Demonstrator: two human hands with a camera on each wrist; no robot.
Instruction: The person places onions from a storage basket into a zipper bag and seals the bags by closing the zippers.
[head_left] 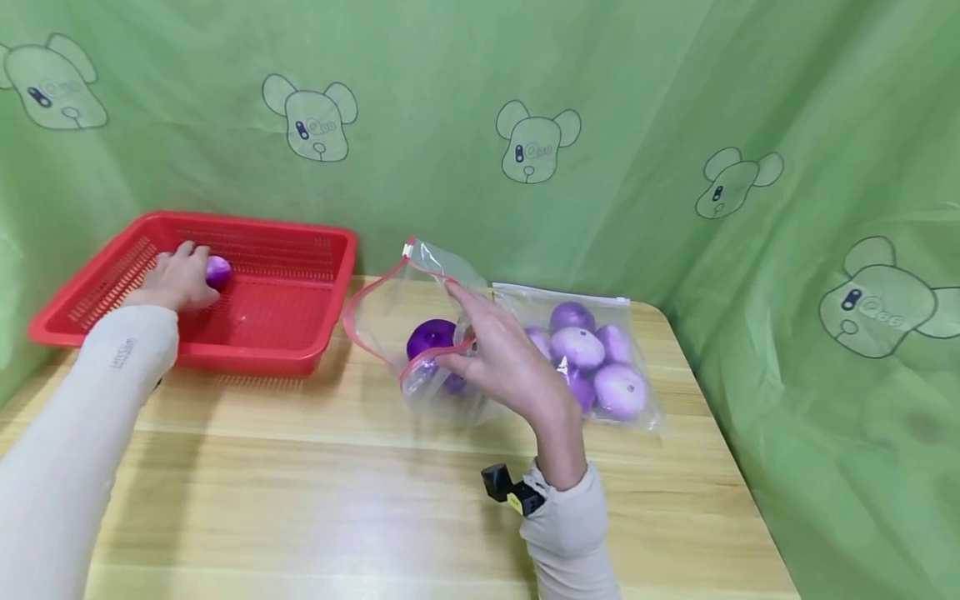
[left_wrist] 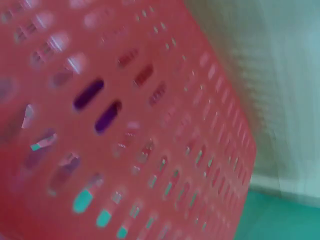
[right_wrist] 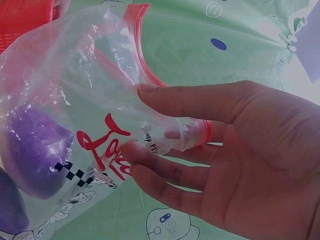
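In the head view my left hand [head_left: 176,279] is inside the red basket [head_left: 330,308], with its fingers and thumb around the left side of a purple and white round fruit [head_left: 218,272]. The hand itself is out of sight in the left wrist view, where the basket's slotted wall [left_wrist: 150,110] fills most of the frame. My right hand [head_left: 502,350] grips the red-edged rim of a clear zip bag [head_left: 378,300], thumb on one side and fingers on the other. The bag's mouth gapes toward the basket. Dark purple round fruits [head_left: 431,337] lie inside it.
Right of the open bag lies another clear zip bag [head_left: 637,333] with several purple and pale round fruits [head_left: 577,348]. Everything stands on a wooden table [head_left: 337,475]. A green curtain [head_left: 435,167] with bear-head drawings hangs behind and to the right.
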